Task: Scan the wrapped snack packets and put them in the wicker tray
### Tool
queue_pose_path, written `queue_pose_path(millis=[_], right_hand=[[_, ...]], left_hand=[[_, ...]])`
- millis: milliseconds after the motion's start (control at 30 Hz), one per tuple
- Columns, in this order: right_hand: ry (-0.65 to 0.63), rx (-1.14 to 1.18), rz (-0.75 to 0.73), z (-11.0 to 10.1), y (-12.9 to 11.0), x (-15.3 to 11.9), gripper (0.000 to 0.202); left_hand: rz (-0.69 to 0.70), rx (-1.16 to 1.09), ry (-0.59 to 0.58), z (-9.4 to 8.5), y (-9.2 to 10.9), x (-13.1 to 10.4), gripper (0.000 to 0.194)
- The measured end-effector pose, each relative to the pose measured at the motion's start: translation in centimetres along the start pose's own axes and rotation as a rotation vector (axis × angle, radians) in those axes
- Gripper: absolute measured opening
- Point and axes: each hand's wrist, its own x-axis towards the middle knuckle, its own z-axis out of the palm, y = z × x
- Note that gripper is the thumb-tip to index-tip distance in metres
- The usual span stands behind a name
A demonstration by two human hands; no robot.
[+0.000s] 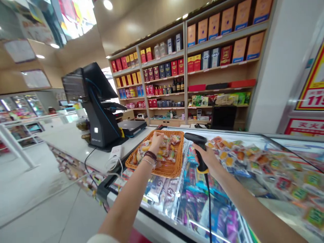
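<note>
**Packets Basketed, Scanner in Hand**

Wrapped snacks (166, 151) in a wicker basket (170, 170), along the freezer's (149, 216) left edge, are touched by the left hand (156, 143); its grip cannot be told. None is seen lifted clear. A scanner (201, 157) is clamped in the right hand (208, 157). "灭火" is legible on a red sign (309, 127); "11" is printed above.

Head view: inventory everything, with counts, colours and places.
Basket: one, orange, centre
Wrapped snacks: several, yellowish, in basket
Scanner: one, black, beside basket
Freezer: one, white, front
Bagged goods: many, purple-blue, in freezer
Wrapped packs: many, orange-yellow, right
Counter: one, white, left
Register: one, black, on counter
Scale: one, dark, beside register
Boxes: many, mixed colours, back shelves
Signs: two, mostly red, right
Left hand: one, bare, in basket
Right hand: one, bare, holding scanner
</note>
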Motion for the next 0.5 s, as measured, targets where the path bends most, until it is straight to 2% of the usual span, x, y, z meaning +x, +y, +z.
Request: queue_pose_path(millis=[100, 167, 200, 333, 433, 500], right_hand=[[0.025, 0.034, -0.004, -0.8, 0.2, -0.3, 0.038], [0.066, 0.058, -0.004, -2.3, -0.1, -0.5, 0.038], [0.097, 0.071, -0.009, -3.4, -0.3, -0.6, 0.038], [0.247, 0.098, -0.041, -8.8, -1.8, -1.7, 0.039], [0.371, 0.093, -0.067, -12.9, -2.3, -2.8, 0.039], [0.445, 0.092, -0.069, -15.0, -2.1, -3.6, 0.040]], left_hand=[[0.037, 0.046, 0.062, 0.9, 0.9, -0.7, 0.024], [0.117, 0.042, 0.017, 2.7, 1.4, -1.5, 0.027], [0.157, 0.029, -0.045, 4.0, 1.5, -2.0, 0.028], [0.253, -0.013, -0.329, 10.7, 1.3, -4.1, 0.027], [0.286, -0.027, -0.470, 16.7, 0.0, -6.4, 0.022], [0.252, -0.061, -0.538, 20.4, -1.4, -8.4, 0.017]])
